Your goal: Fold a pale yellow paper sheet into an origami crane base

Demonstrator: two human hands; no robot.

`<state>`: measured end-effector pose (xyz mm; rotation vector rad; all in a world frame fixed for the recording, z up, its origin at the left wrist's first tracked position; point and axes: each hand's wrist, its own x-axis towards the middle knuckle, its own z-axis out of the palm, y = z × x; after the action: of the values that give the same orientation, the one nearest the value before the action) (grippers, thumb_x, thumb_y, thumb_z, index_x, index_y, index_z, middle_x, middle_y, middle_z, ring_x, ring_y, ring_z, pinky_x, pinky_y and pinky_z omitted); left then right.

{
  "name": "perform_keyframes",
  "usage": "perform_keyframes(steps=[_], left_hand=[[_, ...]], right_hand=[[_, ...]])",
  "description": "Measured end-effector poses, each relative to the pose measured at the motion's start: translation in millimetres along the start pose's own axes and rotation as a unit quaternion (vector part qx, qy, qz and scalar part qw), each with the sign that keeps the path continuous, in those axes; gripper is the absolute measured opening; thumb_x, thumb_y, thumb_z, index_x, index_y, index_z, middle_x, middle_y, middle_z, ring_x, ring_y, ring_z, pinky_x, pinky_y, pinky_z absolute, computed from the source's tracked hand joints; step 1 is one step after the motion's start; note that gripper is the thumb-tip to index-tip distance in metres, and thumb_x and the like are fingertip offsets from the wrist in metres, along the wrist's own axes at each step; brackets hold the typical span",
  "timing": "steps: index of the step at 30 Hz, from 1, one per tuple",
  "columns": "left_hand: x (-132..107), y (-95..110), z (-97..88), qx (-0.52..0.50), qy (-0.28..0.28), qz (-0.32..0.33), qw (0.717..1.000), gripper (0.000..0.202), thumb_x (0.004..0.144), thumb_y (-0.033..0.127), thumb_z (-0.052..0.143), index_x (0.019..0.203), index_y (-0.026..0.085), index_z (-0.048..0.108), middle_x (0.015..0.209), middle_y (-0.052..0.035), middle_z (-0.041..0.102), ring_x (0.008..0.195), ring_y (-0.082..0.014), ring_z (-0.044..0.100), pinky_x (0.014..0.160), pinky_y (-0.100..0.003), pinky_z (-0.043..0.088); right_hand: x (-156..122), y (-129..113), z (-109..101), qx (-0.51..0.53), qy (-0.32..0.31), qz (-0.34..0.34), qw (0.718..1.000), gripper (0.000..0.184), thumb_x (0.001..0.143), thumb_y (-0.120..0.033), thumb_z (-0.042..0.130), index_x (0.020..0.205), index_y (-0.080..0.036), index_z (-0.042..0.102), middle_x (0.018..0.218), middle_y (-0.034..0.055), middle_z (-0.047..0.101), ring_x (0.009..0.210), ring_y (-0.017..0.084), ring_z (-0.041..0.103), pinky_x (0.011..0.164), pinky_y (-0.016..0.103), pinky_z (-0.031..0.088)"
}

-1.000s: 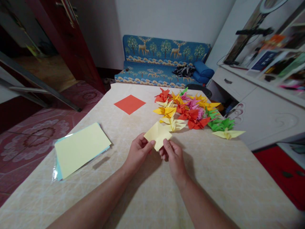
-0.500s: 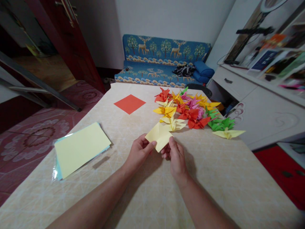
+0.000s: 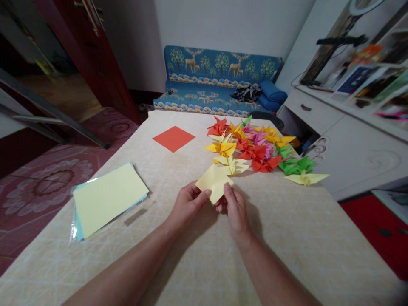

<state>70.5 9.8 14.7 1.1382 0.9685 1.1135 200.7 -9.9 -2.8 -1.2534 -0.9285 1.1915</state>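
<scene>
A small pale yellow sheet of origami paper (image 3: 214, 182), folded and diamond-shaped, is held just above the table between both hands. My left hand (image 3: 190, 202) pinches its lower left edge, thumb on top and fingers underneath. On the opposite side, my right hand (image 3: 235, 208) grips the right edge with the thumb pressed on the upper face. The fingers beneath the paper are partly hidden. Just beyond it sits a pale yellow paper crane (image 3: 234, 165), and past that lies a cluster of folded cranes in red (image 3: 266, 161), orange, pink and green (image 3: 295, 163).
A red paper square (image 3: 174, 139) lies flat toward the far left of the table (image 3: 191, 263). At left is a stack of yellow and blue paper (image 3: 110, 199) on a clear wrapper. Behind the table stands a blue patterned sofa (image 3: 219, 80); a white cabinet (image 3: 360, 148) is at right.
The yellow paper has shifted very slightly right and down and looks flatter. My right thumb has slid a little inward over it; both hands keep their hold.
</scene>
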Motion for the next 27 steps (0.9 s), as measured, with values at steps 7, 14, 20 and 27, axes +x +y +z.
perform_keyframes(steps=[7, 14, 20, 27], left_hand=[[-0.1, -0.5, -0.6, 0.002, 0.001, -0.001, 1.0, 0.027, 0.071, 0.038, 0.071, 0.065, 0.014, 0.058, 0.05, 0.0019, 0.052, 0.046, -0.0086, 0.041, 0.046, -0.021, 0.028], [0.5, -1.1, -0.5, -0.004, -0.001, 0.0, 1.0, 0.027, 0.07, 0.037, 0.071, 0.065, 0.014, 0.059, 0.049, 0.0022, 0.052, 0.046, -0.0084, 0.042, 0.046, -0.021, 0.029], [0.5, -1.5, -0.6, -0.005, 0.004, -0.005, 1.0, 0.026, 0.07, 0.036, 0.071, 0.067, 0.014, 0.06, 0.052, 0.0007, 0.055, 0.046, -0.009, 0.043, 0.046, -0.021, 0.029], [0.3, -0.6, -0.4, -0.004, 0.008, -0.002, 1.0, 0.026, 0.069, 0.037, 0.072, 0.064, 0.014, 0.06, 0.049, 0.001, 0.054, 0.046, -0.0095, 0.044, 0.046, -0.021, 0.031]], right_hand=[[-0.3, -0.8, 0.7, -0.008, -0.004, -0.001, 1.0, 0.042, 0.082, -0.058, 0.049, 0.063, -0.021, 0.053, 0.053, -0.0011, 0.051, 0.045, 0.011, 0.042, 0.043, 0.023, 0.031], [0.2, -0.3, 0.9, -0.011, 0.0, 0.002, 1.0, 0.041, 0.08, -0.058, 0.051, 0.063, -0.021, 0.054, 0.052, -0.0019, 0.053, 0.044, 0.011, 0.042, 0.043, 0.024, 0.03], [1.0, 0.8, 0.6, -0.012, 0.001, 0.003, 1.0, 0.04, 0.081, -0.056, 0.052, 0.062, -0.021, 0.054, 0.052, -0.0016, 0.051, 0.044, 0.011, 0.042, 0.043, 0.023, 0.03], [1.4, 1.2, 0.7, -0.016, 0.003, 0.004, 1.0, 0.039, 0.079, -0.057, 0.053, 0.062, -0.021, 0.054, 0.052, -0.0018, 0.053, 0.043, 0.011, 0.042, 0.043, 0.024, 0.031]])
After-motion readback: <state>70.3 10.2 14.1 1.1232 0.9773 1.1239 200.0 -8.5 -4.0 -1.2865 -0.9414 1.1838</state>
